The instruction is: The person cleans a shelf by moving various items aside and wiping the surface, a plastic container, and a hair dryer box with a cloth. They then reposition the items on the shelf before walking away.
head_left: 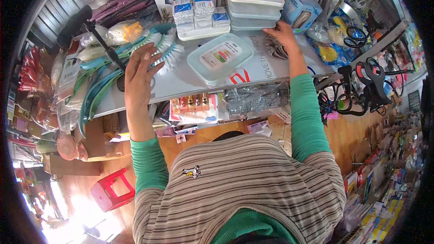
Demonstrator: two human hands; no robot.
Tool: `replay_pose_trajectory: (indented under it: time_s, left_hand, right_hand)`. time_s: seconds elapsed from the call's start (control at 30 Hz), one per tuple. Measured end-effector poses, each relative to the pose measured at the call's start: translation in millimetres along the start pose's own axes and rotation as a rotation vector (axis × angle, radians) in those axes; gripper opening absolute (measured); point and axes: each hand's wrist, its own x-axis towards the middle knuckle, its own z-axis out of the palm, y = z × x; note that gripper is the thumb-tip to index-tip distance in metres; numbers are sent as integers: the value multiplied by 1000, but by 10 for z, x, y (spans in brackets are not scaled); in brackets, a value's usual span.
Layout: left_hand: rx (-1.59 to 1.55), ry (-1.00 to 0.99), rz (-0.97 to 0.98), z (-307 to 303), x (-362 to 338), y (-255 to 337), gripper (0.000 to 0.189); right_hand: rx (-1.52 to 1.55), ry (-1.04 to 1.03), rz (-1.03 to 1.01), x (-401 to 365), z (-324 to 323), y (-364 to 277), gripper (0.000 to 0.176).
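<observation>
My left hand [141,65] is raised at the shelf's front edge, its fingers loosely spread beside the white bristles of the dish brushes [168,53]. These brushes have long teal and green handles that hang toward the left. My right hand [285,36] reaches to the back, fingers extended, with the thumb right at the lower corner of a stack of clear plastic food containers [254,8]. Touching distance from its fingertips stands a light blue box [302,11]. Between my hands lies a single flat lidded container [220,58] with a printed label. Under my right wrist is a dark bundled item [275,47].
Small white-and-blue packs [194,11] sit on another container behind the single one. Black clamp-like holders [370,83] stick out at the right. Packaged goods [193,106] fill the level below the shelf [167,88]. A red stool [113,190] stands on the floor at left.
</observation>
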Motion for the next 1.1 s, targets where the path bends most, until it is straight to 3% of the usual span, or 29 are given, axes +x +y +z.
replay_pose_trajectory:
  time_s: [0.1, 0.17, 0.23, 0.4, 0.47, 0.73, 0.83, 0.87, 1.1]
  left_hand:
    - [-8, -12, 30, -21, 35, -34, 41]
    - [-19, -16, 37, -25, 52, -68, 40]
    - [9, -38, 25, 10, 65, -98, 39]
    - [145, -104, -10, 194, 114, -142, 38]
    - [155, -114, -15, 241, 157, -165, 39]
    - [149, -174, -40, 339, 156, -261, 39]
    - [150, -169, -41, 335, 136, -264, 39]
    - [139, -169, -39, 319, 131, -271, 38]
    - [142, -150, -21, 319, 88, -151, 38]
  right_hand:
    - [2, 158, 16, 46, -99, 218, 51]
    - [109, 142, 40, 33, -220, 282, 54]
    - [-25, 205, 15, 31, -266, 341, 55]
    - [-90, 127, 169, -14, -181, 59, 55]
    - [264, 210, 309, -3, -120, 25, 51]
    - [714, 290, 383, 67, -63, 18, 37]
    - [785, 283, 459, 177, -80, 191, 36]
    - [797, 321, 445, 191, -45, 216, 26]
    - [800, 385, 344, 140, -12, 208, 26]
